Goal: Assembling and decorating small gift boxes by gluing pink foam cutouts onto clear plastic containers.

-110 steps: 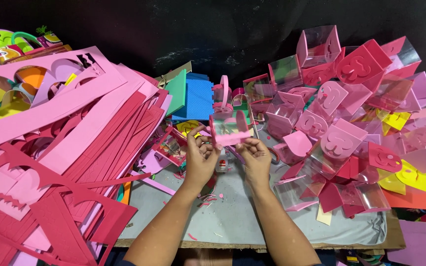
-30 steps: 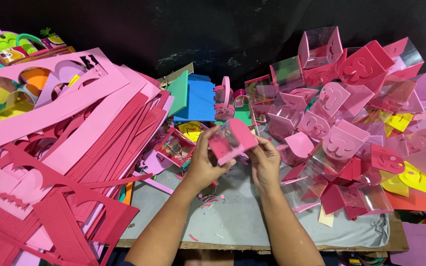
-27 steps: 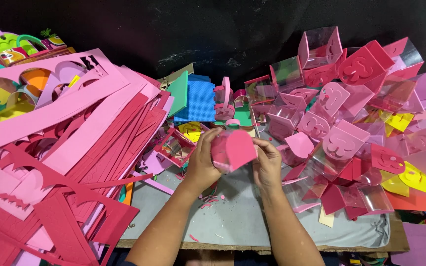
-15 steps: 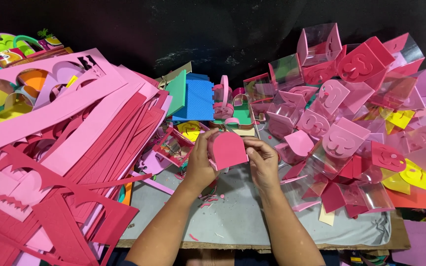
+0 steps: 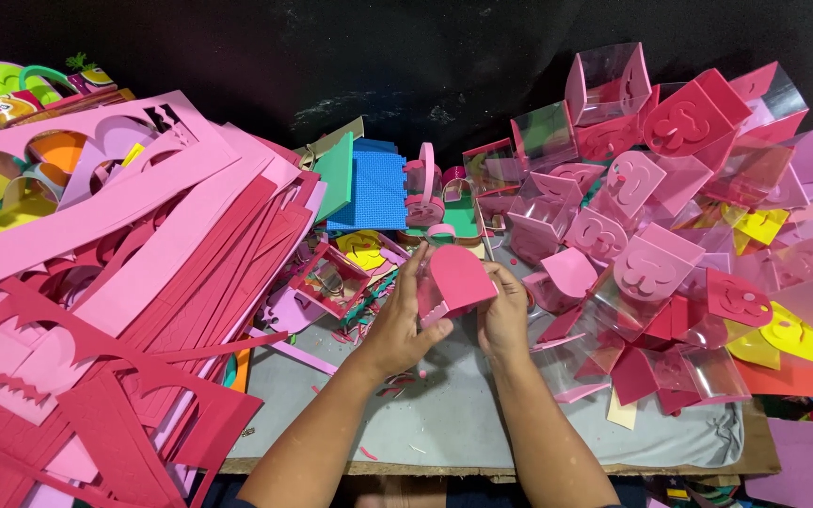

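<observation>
We hold a small pink foam box between both hands, just above the grey table surface, near the middle of the view. Its arched pink panel faces up toward us, and a lighter pink side shows on the left.

Our left hand grips the box from the left: the thumb and fingers are closed around its left edge, with fingertips reaching up along the side. Our right hand clasps the right edge, fingers curled behind it and the thumb pressed near the lower right corner. Both hands are closed on the box, touching it on opposite sides.

To the left of our hands lies a large heap of pink and red foam strips and cut-outs, covering that whole side of the table. Just beside the left hand sits a small clear-walled tray with pink edges, and behind it a yellow foam piece.

Behind the box lie a blue foam sheet and a green foam sheet, next to each other. To the right rises a pile of finished pink boxes with clear plastic sides, many showing cut-out face shapes. Yellow foam pieces lie at the right edge of that pile.

Small foam scraps dot the grey surface near our wrists. In the far left corner we see green and orange foam shapes against the dark wall.
</observation>
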